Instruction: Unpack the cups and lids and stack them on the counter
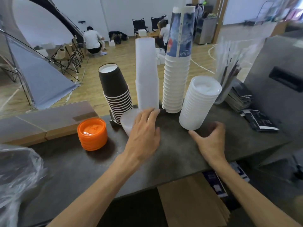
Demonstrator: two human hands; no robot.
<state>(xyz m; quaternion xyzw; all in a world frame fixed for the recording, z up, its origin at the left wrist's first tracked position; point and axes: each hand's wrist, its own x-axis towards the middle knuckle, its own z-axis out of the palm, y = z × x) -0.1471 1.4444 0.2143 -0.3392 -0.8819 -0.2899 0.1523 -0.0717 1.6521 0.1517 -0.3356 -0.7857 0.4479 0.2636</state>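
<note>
Left hand (144, 133) rests with fingers extended on a low stack of clear lids (129, 120) lying on the tabletop (172, 145). Right hand (211, 141), fingers loosely spread and holding nothing, sits beside the base of the white lid stack (199, 102). Behind stand black cups (116, 94), white cups (175, 86) and orange lids (92, 134).

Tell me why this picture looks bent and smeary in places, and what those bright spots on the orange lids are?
Head view: the wide-angle lens bows the cup stacks outward, so the black cups lean left and the white lids lean right. The top-right corner and the plastic wrap at the left edge are smeared. The orange lids carry small white glare spots and cast a soft shadow on the counter.
</note>
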